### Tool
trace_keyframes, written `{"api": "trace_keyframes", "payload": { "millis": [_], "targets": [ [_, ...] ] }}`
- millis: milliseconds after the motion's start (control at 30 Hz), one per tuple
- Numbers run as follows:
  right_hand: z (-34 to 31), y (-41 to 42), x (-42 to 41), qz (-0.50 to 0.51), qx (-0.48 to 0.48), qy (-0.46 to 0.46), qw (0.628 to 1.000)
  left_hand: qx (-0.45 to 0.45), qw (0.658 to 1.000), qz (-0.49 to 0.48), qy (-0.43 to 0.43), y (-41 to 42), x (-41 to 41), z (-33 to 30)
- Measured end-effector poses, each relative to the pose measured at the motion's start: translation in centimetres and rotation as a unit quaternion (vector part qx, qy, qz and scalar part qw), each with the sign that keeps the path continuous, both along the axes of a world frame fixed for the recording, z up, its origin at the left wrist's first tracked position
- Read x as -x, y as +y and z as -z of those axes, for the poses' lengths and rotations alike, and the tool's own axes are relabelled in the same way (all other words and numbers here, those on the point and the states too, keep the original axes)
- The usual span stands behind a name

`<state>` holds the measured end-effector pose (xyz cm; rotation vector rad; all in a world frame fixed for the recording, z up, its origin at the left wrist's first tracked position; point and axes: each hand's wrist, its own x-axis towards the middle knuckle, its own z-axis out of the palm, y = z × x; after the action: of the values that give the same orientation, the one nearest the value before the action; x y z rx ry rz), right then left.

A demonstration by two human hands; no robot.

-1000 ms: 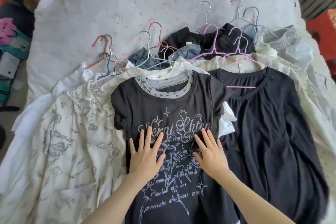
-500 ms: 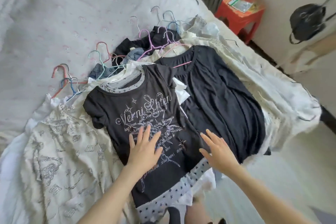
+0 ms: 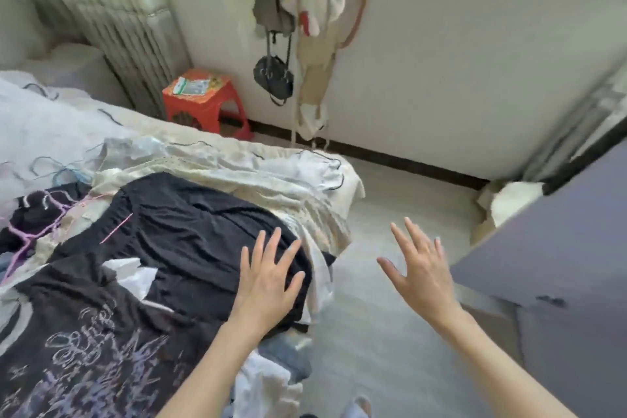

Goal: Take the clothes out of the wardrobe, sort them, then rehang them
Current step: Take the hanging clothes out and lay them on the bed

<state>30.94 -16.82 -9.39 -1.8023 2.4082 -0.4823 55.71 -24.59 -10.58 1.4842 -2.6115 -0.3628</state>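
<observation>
Both hands are spread flat with fingers straight, gripping nothing. From the head view, the left hand [image 3: 268, 285] hovers at the edge of the black dress [image 3: 190, 231] at 6 o'clock, whether touching I cannot tell; the right hand [image 3: 420, 275] hangs over bare floor [image 3: 390, 332] at 4 o'clock, reaching toward the grey wardrobe door [image 3: 556, 248] at 3 o'clock, probably to open it for rehanging. Sorted clothes lie overlapped on the bed [image 3: 40, 119], hangers [image 3: 37, 220] still threaded: printed black T-shirt [image 3: 84, 349] at 8 o'clock, cream garments [image 3: 254, 176] at 11 o'clock.
</observation>
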Motion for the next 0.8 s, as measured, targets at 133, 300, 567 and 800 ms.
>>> {"api": "trace_keyframes", "payload": {
  "millis": [133,300,567,800],
  "targets": [
    [-1.9,3.8,9.6,0.113,0.029,0.009,0.993,0.022,0.995,0.096,0.03,-1.0,11.4,-1.4],
    [-3.9,10.3,18.5,0.247,0.048,0.013,0.968,0.023,0.97,0.231,0.072,0.0,24.9,-2.6],
    [-6.2,20.0,26.5,0.447,0.064,0.032,0.892,0.047,0.895,0.434,0.089,4.1,42.4,-5.2],
    [-7.3,26.6,31.0,0.596,0.043,0.082,0.798,0.036,0.803,0.588,0.089,8.7,55.3,-6.4]
  ]
}}
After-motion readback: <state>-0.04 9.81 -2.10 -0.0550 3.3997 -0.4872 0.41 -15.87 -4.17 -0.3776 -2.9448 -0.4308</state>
